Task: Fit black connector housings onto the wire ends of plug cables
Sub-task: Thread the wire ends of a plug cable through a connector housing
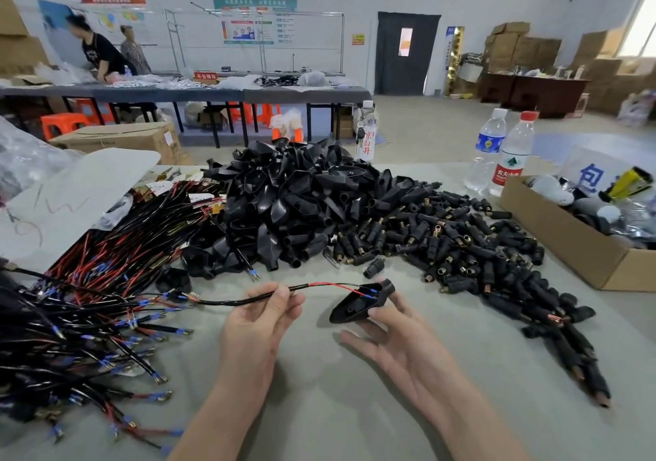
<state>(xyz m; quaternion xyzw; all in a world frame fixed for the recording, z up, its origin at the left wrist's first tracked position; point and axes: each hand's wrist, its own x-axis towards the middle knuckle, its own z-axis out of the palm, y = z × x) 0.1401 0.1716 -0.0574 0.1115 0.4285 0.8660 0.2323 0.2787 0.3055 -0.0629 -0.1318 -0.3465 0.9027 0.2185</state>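
"Black plastic, light and rigid by my guess: the housing [358, 302] sits at my right hand's [401, 340] fingertips, which grip its collar end, with the thumb lying loose beneath"

"And the cable?"

"My left hand [261, 313] pinches the plug cable [245, 300] between thumb and fingers. Its red and black wires run on from there into the shell's open side. It looks limp, so I'd hold it close to the wire ends or they'll flop"

"Anything in the way?"

"Nothing between the fingers. Beyond the fingertips there's a heap of spare housings [291, 205], and past my right fingers lie small brass-tipped connectors [461, 244]. Left of my left fingers is the tangle of cables [88, 301], which could snag the trailing end. The cardboard box [610, 265] and water bottles [504, 155] sit well off beyond my right fingers"
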